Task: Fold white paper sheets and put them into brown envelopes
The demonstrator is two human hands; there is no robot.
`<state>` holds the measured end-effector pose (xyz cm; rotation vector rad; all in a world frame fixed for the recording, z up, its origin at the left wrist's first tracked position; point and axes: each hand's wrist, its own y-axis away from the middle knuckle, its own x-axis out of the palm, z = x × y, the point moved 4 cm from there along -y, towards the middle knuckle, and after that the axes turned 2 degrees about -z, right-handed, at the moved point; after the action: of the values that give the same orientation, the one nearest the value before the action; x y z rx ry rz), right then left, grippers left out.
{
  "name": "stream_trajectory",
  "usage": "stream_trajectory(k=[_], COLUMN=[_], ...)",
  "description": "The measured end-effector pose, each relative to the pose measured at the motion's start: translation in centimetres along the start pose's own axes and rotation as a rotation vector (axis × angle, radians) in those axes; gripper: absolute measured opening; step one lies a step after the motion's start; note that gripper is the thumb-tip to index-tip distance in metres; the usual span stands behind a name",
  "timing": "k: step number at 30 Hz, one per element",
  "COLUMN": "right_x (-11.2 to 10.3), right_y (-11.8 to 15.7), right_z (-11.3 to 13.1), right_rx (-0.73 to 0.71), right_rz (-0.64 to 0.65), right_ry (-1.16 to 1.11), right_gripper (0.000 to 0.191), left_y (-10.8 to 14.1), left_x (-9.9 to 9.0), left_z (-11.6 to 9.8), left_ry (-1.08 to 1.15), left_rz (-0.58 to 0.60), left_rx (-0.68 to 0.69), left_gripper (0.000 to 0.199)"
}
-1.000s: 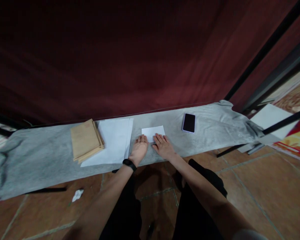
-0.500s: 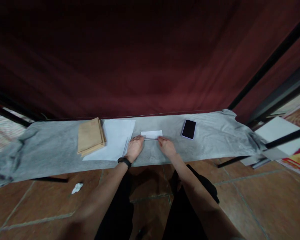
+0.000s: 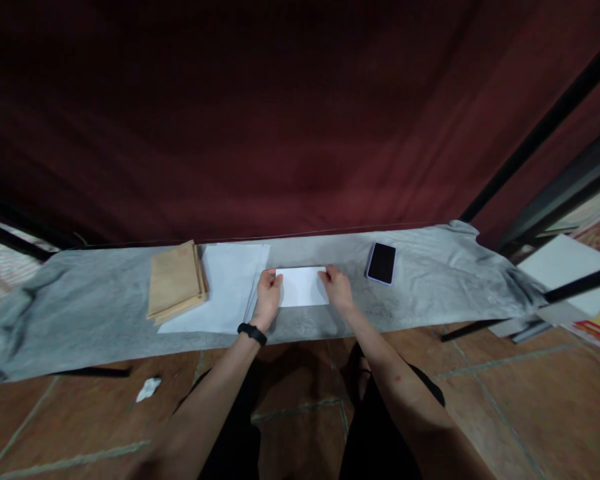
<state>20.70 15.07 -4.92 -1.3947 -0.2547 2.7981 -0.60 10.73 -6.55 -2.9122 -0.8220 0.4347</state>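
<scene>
A white piece of paper [image 3: 303, 287], apparently folded, is held at the middle of the grey cloth-covered surface [image 3: 425, 287]. My left hand [image 3: 269, 293], with a black band at the wrist, grips its left end between thumb and fingers. On the other side my right hand [image 3: 337, 287] pinches the upper right corner. Larger white sheets [image 3: 230, 283] lie flat beside my left hand. Brown envelopes [image 3: 175, 280] are stacked partly over those sheets.
A dark-screened phone [image 3: 381, 263] lies right of my right hand. Behind the surface hangs a dark red curtain [image 3: 300, 133]. A crumpled white scrap [image 3: 149, 389] is on the tiled floor. White boards [image 3: 567, 270] stand at the far right.
The folded paper now shows a taller white face, stretching down toward me between my hands. Both hands have turned more upright and grip its ends. The camera view has shifted slightly.
</scene>
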Motion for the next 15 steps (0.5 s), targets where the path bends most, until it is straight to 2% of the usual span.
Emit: stream_trajectory(k=[4,7,13,15], right_x=[1.5,2.5,2.9,3.5], right_y=[-0.3,-0.2,0.7,1.2], right_z=[0.0,0.3,2.1,3.0], right_rx=[0.053,0.027,-0.156,-0.255], right_rz=[0.032,0.033,-0.139,-0.113], right_ry=[0.163,0.247,0.329,0.289], right_gripper=[0.023,0.024,0.042,0.046], left_y=[-0.4,-0.7,-0.3,0.0], left_x=[0.1,0.1,0.6,0.7], left_z=[0.9,0.7,-0.3,-0.5], left_ry=[-0.147,-0.390,-0.736,-0.848], left_rz=[0.057,0.105,0.149,0.176], left_rx=[0.025,0.135,0.267,0.274], left_gripper=[0.042,0.045,0.044,0.044])
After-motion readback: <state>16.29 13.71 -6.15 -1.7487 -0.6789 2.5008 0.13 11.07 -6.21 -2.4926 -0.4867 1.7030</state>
